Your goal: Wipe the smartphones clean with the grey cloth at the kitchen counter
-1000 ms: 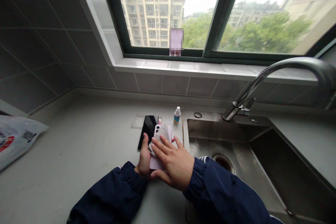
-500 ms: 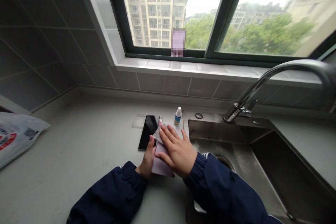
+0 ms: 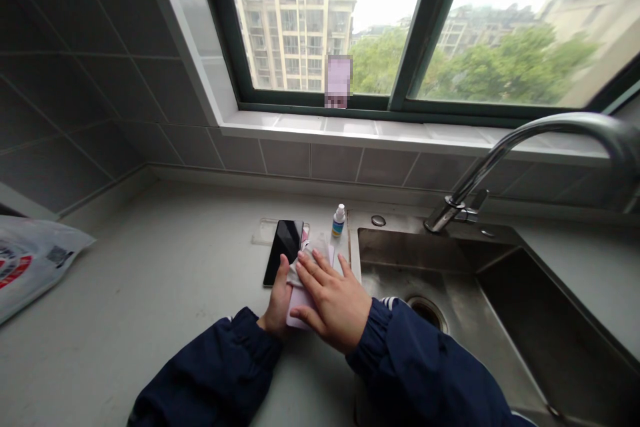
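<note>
My left hand (image 3: 277, 303) is closed around the left edge of a flat lilac phone-like slab (image 3: 298, 315), its thumb pointing up along the side. Over the slab's upper part lies a pale grey cloth (image 3: 318, 247). My right hand (image 3: 333, 300) holds this cloth against the slab, fingers fairly straight on top and the thumb spread toward my left hand. Just beyond my left thumb, a black-screened phone (image 3: 285, 247) lies on the counter. A clear phone case (image 3: 264, 231) is partly under or behind it. A small white-capped bottle (image 3: 339, 221) stands upright behind the cloth.
A steel sink (image 3: 410, 247) with a curved faucet (image 3: 475, 167) is at the right, beside my right forearm. On the light counter (image 3: 150, 280), a printed plastic bag (image 3: 40, 260) rests at the far left. A window ledge (image 3: 350, 125) runs along the back.
My right hand and the cloth have slid slightly toward me and left, down the slab. My left hand has shifted a little left with the slab.
</note>
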Tool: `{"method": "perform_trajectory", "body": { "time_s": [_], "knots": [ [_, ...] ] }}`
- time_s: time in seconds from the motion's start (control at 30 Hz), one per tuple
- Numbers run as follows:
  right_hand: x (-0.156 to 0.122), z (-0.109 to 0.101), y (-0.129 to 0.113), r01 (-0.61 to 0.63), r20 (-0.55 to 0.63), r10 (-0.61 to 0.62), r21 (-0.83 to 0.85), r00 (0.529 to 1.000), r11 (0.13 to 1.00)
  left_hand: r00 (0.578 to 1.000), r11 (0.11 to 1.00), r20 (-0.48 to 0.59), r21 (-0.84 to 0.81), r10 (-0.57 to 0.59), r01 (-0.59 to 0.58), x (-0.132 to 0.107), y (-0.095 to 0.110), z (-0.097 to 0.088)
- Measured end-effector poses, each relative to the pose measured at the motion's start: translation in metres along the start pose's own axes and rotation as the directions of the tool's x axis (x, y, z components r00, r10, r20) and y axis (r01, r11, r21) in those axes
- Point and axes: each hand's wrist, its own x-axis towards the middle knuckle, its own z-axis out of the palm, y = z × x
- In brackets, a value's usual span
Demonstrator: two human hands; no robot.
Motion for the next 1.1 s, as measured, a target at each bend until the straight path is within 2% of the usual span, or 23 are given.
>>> {"method": "perform_trajectory", "body": {
  "time_s": [0.1,0.2,0.3,0.5,0.53,0.67,0.77,0.9,1.1],
  "knots": [
    [-0.006,-0.001,-0.006,0.032,0.033,-0.033,0.029,0.999,0.999,0.996,0.996,0.0,-0.02,-0.086,0.086,-0.004,0.003,0.004],
    [-0.01,-0.001,-0.01,0.057,0.041,-0.059,0.043,0.997,0.997,0.994,0.994,-0.008,-0.016,-0.11,0.11,-0.006,0.006,0.006],
    [-0.008,0.002,-0.008,0.05,0.037,-0.051,0.024,0.998,0.998,0.995,0.995,-0.007,-0.018,-0.095,0.095,-0.005,0.005,0.005],
    [0.003,0.002,0.005,0.025,-0.007,-0.025,-0.035,1.0,0.999,1.0,0.999,0.003,0.015,0.029,-0.029,-0.001,-0.001,0.001],
    [0.005,0.001,0.006,0.017,-0.021,-0.018,-0.044,1.0,0.999,1.0,0.999,-0.008,0.04,0.007,-0.006,-0.002,0.0,0.0],
    [0.009,-0.002,0.013,-0.048,-0.068,0.043,-0.079,0.997,0.996,0.978,0.967,-0.075,0.153,-0.195,0.204,-0.006,0.004,-0.003],
    [0.009,-0.001,0.015,-0.07,-0.083,0.063,-0.085,0.995,0.994,0.973,0.958,-0.092,0.175,-0.213,0.226,-0.008,0.005,-0.003],
    [0.008,0.002,0.01,-0.075,-0.087,0.069,-0.074,0.994,0.994,0.976,0.967,-0.089,0.141,-0.2,0.211,-0.008,0.004,0.002],
    [0.001,0.001,0.003,-0.039,0.008,0.04,-0.017,0.999,0.999,0.996,0.999,0.076,0.005,-0.036,0.036,-0.002,-0.001,0.005]
  ]
}}
